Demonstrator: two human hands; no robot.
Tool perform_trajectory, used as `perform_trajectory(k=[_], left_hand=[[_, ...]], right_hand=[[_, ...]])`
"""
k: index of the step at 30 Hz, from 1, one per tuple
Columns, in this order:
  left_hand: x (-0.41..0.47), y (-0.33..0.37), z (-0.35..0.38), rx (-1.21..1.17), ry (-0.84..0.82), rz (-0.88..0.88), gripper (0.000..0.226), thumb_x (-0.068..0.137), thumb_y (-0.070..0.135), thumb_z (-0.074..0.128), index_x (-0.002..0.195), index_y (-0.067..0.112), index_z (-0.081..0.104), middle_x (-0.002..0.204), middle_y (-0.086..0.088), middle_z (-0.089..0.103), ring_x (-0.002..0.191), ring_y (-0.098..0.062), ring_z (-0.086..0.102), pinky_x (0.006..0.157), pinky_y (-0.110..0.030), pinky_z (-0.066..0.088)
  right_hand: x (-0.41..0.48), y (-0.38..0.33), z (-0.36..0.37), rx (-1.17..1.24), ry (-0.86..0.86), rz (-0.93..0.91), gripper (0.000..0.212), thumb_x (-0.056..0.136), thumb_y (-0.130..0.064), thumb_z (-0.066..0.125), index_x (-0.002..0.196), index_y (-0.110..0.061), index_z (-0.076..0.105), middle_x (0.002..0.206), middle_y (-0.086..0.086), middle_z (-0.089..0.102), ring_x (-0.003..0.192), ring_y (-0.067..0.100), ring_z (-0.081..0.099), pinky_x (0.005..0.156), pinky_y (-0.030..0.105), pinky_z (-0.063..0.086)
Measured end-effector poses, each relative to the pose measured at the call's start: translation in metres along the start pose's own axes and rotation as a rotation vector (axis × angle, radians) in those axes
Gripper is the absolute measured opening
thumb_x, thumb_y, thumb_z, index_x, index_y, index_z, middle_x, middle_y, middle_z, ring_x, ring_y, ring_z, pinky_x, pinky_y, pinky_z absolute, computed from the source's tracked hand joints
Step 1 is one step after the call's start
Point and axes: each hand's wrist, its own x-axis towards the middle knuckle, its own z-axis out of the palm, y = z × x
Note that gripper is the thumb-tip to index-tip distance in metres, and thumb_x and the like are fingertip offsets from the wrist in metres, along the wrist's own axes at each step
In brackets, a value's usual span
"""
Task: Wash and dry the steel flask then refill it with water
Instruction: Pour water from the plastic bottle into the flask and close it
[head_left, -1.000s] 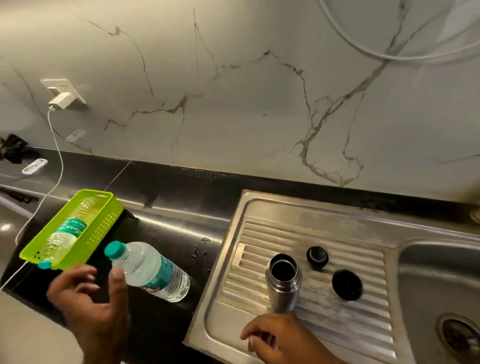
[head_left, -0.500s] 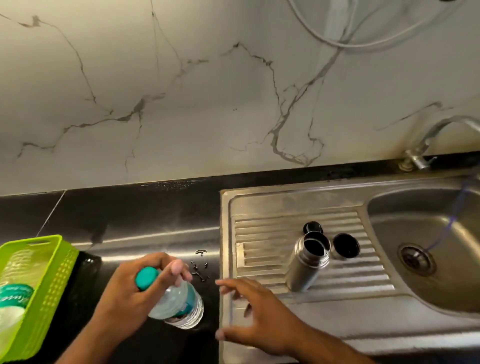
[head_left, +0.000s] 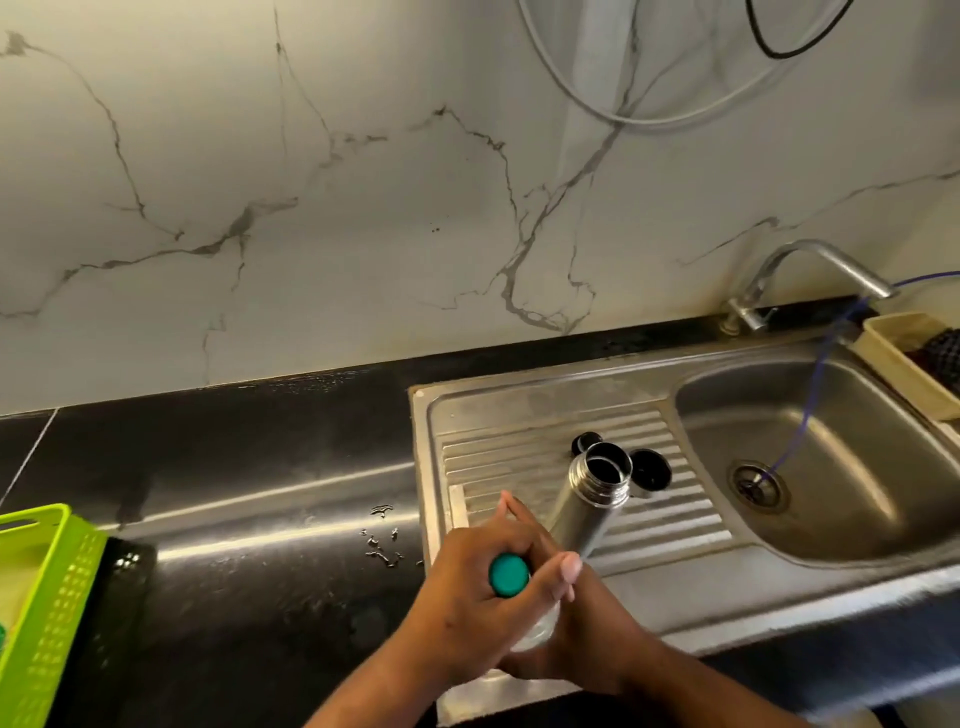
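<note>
Where the two hands meet at the front edge of the sink, the left grip (head_left: 467, 603) is curled round the neck of a clear plastic bottle (head_left: 535, 631). The thumb and forefinger close just below the teal cap (head_left: 509, 574), which is screwed on and points up toward the camera. The right grip (head_left: 592, 639) lies under the left, against the lower body of the bottle. Its fingers are hidden, so it cannot be told whether they close on anything.

Just beyond the hands is the steel flask (head_left: 592, 499), over the ribbed drainer (head_left: 519, 447) of the sink. Its mouth is open and its thread is bare. It leans in the picture, mouth to the upper right. Its base is hidden behind the left thumb, so contact with either hand cannot be confirmed.

Two black lids lie on the drainer:
- a small lid (head_left: 582, 442), partly hidden behind the flask mouth;
- a larger lid (head_left: 650, 469), just to the right of the mouth.

To the right is the basin (head_left: 857, 519), with a thin blue tube (head_left: 810, 395) running down into the drain. A steel tap (head_left: 810, 265) stands at the back edge. A beige tray (head_left: 893, 358) sits at the far right corner.

To the left, water drops (head_left: 382, 545) lie on the black desk (head_left: 234, 467) near the sink rim. A green basket (head_left: 47, 597) sits at the left edge of the view.
</note>
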Motion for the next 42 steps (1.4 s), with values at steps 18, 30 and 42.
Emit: perform_trajectory(k=[18,30,42], left_hand=[[0.03,0.002,0.023,0.309,-0.119,-0.017,0.039,0.1,0.051,0.055,0.083,0.026,0.079,0.137,0.037,0.053,0.14,-0.003,0.036,0.113,-0.046,0.031],[0.011,-0.005,0.053,-0.039,0.431,-0.098,0.059,0.073,0.085,0.061,0.082,0.028,0.07,0.084,0.001,0.071,0.079,-0.016,0.066,0.068,-0.03,0.052],[-0.007,-0.002,0.026,-0.154,0.291,-0.113,0.049,0.071,0.045,0.086,0.1,0.012,0.064,0.095,-0.003,0.076,0.102,-0.021,0.071,0.09,-0.029,0.056]], right_hand=[[-0.004,0.021,-0.034,-0.137,-0.076,0.018,0.057,0.081,-0.034,0.085,0.11,-0.062,0.044,0.111,-0.034,0.055,0.107,-0.032,0.044,0.102,0.007,0.041],[0.003,0.029,-0.02,-0.077,0.149,-0.085,0.068,0.07,-0.021,0.095,0.127,-0.016,0.058,0.119,0.002,0.068,0.114,0.022,0.067,0.096,0.042,0.056],[0.011,0.018,-0.011,-0.169,0.115,-0.087,0.061,0.065,-0.071,0.081,0.115,-0.056,0.049,0.113,-0.025,0.058,0.107,0.008,0.061,0.095,0.029,0.054]])
